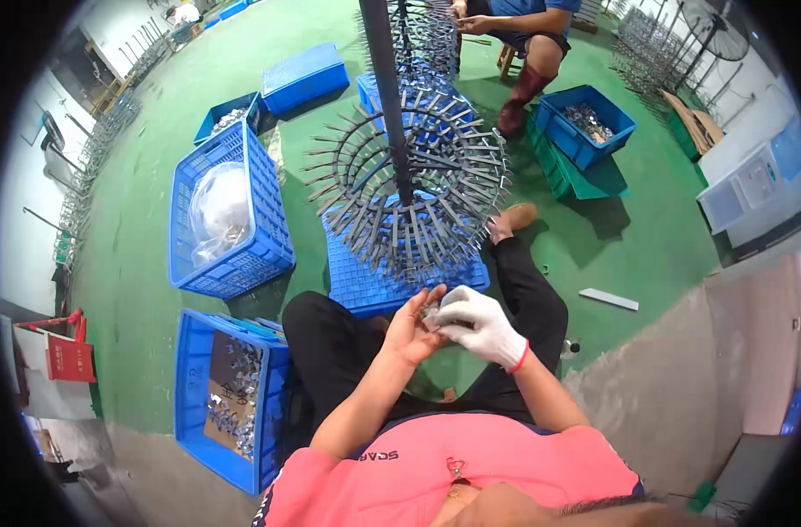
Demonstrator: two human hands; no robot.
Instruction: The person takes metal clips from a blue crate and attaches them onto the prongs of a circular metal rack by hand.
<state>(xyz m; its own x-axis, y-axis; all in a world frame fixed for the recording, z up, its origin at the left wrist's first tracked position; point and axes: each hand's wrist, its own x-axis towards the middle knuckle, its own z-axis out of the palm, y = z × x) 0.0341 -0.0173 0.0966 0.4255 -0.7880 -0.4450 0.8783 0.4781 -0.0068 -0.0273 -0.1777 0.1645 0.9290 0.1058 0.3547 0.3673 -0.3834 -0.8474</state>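
Note:
My bare left hand [409, 334] is cupped palm up above my lap, its fingers curled around small shiny metal parts [431, 318]. In a white glove with a red cuff edge, my right hand [479, 323] pinches at those parts from the other side. Their exact shape is too small to make out. Just beyond both hands stands a round metal rack [418, 228] with rings of outward-pointing prongs on a dark upright pole [387, 88]. Beneath the rack is an upturned blue crate [356, 277].
At my left, a blue bin [188, 395] holds many small metal parts on cardboard; a blue basket [273, 224] holds a plastic bag. A blue bin [585, 149] of parts stands at right. Another person [532, 39] sits behind a second rack. A white strip [608, 299] lies on the floor.

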